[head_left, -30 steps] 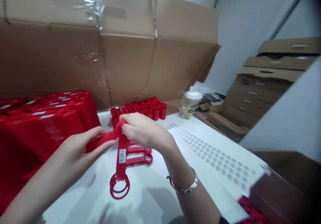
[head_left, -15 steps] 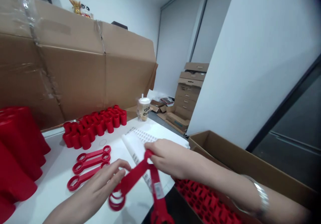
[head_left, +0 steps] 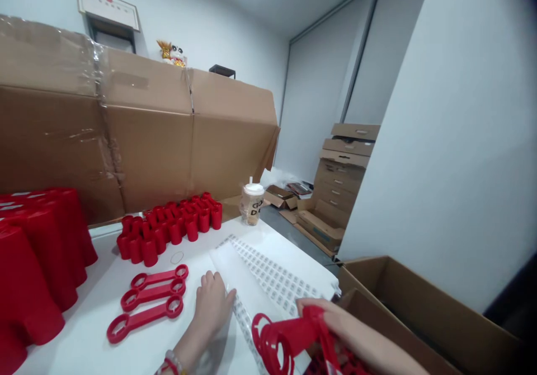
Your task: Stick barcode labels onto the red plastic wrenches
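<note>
My right hand (head_left: 333, 314) is closed round several red plastic bars with ring ends (head_left: 289, 333), held together over the front right of the table. My left hand (head_left: 213, 302) lies on the white tabletop, its thumb apart from its bent fingers and touching the edge of the label sheets (head_left: 272, 274). These white sheets bear rows of small printed labels, and one is partly curled over. Left of that hand, three more red ring-ended bars (head_left: 153, 294) lie side by side on the table.
Red tubular parts (head_left: 172, 224) stand in rows at the back of the table, near a lidded cup (head_left: 252, 204). Taller red pieces (head_left: 37, 268) fill the left. An open cardboard box (head_left: 377, 268) stands at right, with red parts below my right hand. A large carton (head_left: 146, 151) stands behind.
My right hand has moved right and down with the red bars. My left hand has come away from them and now rests by the label sheets. The view has tilted up and left.
</note>
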